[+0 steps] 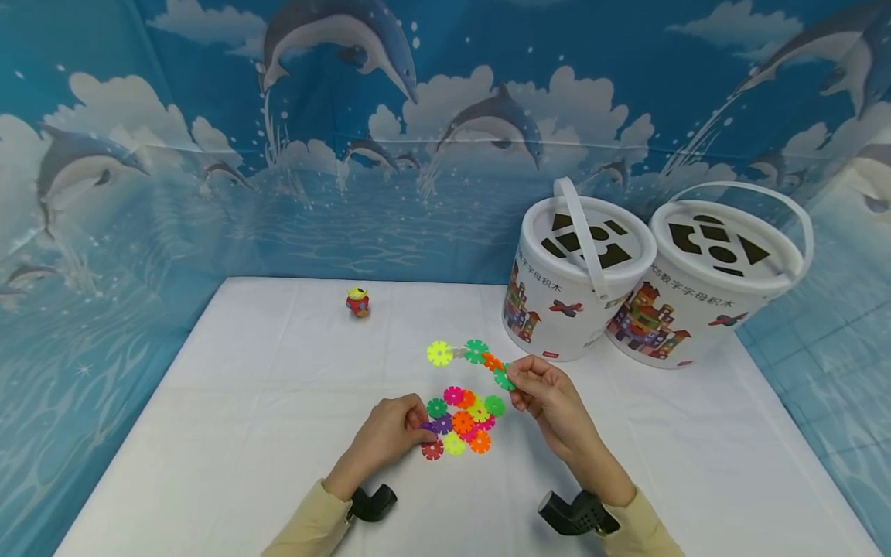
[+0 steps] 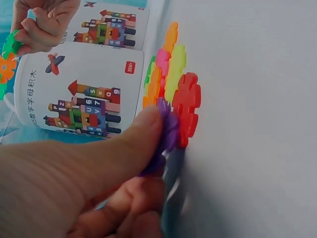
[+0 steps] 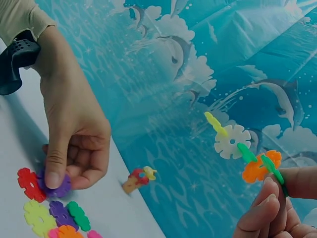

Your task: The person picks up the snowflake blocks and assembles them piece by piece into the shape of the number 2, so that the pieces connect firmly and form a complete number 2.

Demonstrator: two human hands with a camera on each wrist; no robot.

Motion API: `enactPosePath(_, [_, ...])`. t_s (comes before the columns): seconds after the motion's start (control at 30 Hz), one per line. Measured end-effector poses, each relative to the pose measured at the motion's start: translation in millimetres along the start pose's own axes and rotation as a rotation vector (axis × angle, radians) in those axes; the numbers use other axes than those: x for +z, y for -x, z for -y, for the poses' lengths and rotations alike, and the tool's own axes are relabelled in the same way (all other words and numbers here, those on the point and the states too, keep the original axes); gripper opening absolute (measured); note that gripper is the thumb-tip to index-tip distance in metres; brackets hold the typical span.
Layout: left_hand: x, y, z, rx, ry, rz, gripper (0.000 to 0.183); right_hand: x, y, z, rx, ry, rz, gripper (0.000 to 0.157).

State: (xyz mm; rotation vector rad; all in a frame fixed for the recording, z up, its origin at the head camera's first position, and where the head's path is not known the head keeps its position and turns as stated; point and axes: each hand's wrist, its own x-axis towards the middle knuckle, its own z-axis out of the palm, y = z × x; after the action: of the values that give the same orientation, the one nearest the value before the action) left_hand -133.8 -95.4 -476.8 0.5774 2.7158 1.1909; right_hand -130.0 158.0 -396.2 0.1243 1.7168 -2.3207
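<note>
While the right hand (image 1: 550, 398) pinches a multicoloured chain of notched plastic discs (image 1: 471, 348) stretching leftward from its fingers, the left hand (image 1: 388, 430) pinches a notched purple plastic disc (image 3: 63, 187). Bright notched discs (image 1: 457, 417) lie just right of the left fingers; two white plastic buckets (image 1: 567, 329) stand beyond the right fingers, a red-and-yellow figure (image 1: 358, 304) beyond the left.

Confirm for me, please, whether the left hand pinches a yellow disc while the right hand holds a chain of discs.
Not quite: the left hand pinches a purple disc, as the left wrist view shows, while the right hand holds a chain of discs.
</note>
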Motion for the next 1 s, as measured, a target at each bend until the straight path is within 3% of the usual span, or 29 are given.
enactPosePath(0.17, [-0.4,-1.9,-2.2,0.015,0.074,-0.098,0.017,0.0,-0.8,0.2,0.01,-0.002,-0.011,0.002])
enactPosePath(0.33, [0.6,-3.2,-7.4,0.048,0.154,-0.099,0.009,0.2,-0.4,0.4,0.004,-0.015,0.003,0.006])
enactPosePath(0.43, [2.0,-3.6,-12.1,0.09,0.194,-0.088,0.007,0.7,0.3,0.4,-0.003,-0.032,0.017,0.001])
enactPosePath(0.63, [2.8,-3.0,-28.7,0.156,0.296,-0.106,0.01,0.6,1.0,0.3,-0.015,-0.097,0.038,0.005])
enactPosePath(0.83, [3.1,-2.0,-45.4,0.229,0.384,-0.154,0.011,0.1,1.7,0.8,-0.01,-0.119,0.041,0.007])
enactPosePath(1.0, [5.1,-0.3,-56.4,0.278,0.392,-0.233,0.009,-0.4,2.2,1.2,0.007,-0.093,0.047,0.003])
